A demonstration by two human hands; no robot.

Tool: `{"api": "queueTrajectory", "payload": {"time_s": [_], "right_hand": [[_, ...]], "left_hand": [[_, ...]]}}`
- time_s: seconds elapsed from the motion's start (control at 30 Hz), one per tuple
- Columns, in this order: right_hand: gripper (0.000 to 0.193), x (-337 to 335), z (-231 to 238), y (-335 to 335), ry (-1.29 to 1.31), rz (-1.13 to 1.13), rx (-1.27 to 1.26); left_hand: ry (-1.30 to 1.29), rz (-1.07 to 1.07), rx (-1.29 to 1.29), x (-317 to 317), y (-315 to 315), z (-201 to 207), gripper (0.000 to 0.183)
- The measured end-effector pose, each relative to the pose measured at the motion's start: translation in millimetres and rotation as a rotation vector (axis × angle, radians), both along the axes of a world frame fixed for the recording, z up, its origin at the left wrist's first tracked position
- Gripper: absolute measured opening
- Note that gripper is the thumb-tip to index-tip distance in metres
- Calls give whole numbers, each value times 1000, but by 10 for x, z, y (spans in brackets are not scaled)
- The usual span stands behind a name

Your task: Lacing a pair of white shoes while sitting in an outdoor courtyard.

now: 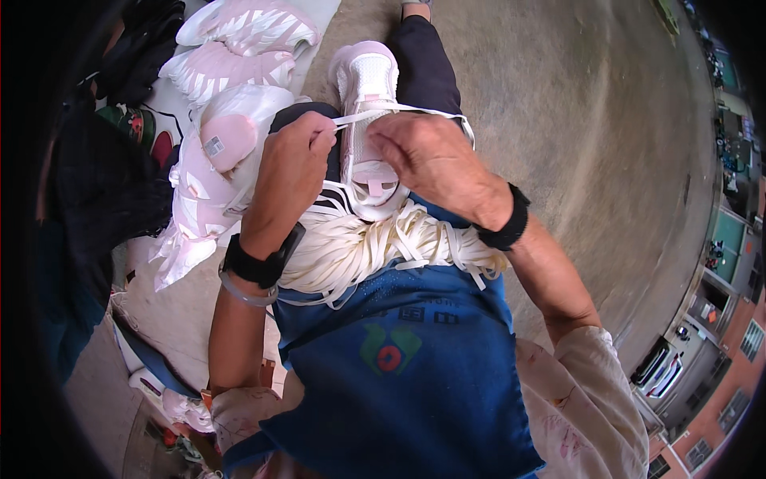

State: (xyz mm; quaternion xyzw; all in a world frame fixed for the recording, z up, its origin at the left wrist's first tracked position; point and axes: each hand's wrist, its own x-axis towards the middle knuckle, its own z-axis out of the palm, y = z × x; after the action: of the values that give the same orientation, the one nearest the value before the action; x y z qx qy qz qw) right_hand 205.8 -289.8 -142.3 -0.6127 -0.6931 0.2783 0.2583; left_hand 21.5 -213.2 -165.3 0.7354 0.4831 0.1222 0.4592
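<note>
A white and pale pink sneaker (372, 84) rests on my lap, its heel end toward me. A white shoelace (411, 107) runs across its upper part between my hands. To the left of the shoe, my left hand (299, 148) is closed in a pinch on the lace. My right hand (427, 152) covers part of the shoe's right side; its thumb and fingers are pressed together on the lace, with a loop trailing to the right. Between the shoe and my blue apron (391, 319) lies a thick bundle of white laces (383, 251).
Several pink and white sneakers in clear plastic bags (227, 132) are piled on a pale surface at my left. Dark clothing (104, 191) shows at the far left. Concrete floor (574, 128) stretches to the right, toward buildings and a parked vehicle (661, 367).
</note>
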Motion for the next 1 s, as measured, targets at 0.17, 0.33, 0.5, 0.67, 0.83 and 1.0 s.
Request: {"api": "queueTrajectory", "payload": {"time_s": [0.17, 0.33, 0.5, 0.67, 0.83, 1.0], "right_hand": [[7, -112, -227, 99, -60, -43, 63], [6, -166, -211, 118, 2, -172, 35], [8, -245, -218, 189, -115, -226, 3], [10, -245, -229, 184, -131, -247, 19], [11, -278, -227, 184, -103, -294, 9], [12, -276, -261, 179, -96, -304, 13]], "left_hand": [[-25, -204, 191, -20, 183, -104, 19], [-18, -112, -101, 27, 284, -21, 18], [11, -190, -107, 65, 322, 32, 18], [30, -132, -248, 101, 374, 98, 19], [-77, 9, -348, 127, 367, -3, 20], [20, -96, -351, 145, 397, 136, 21]]}}
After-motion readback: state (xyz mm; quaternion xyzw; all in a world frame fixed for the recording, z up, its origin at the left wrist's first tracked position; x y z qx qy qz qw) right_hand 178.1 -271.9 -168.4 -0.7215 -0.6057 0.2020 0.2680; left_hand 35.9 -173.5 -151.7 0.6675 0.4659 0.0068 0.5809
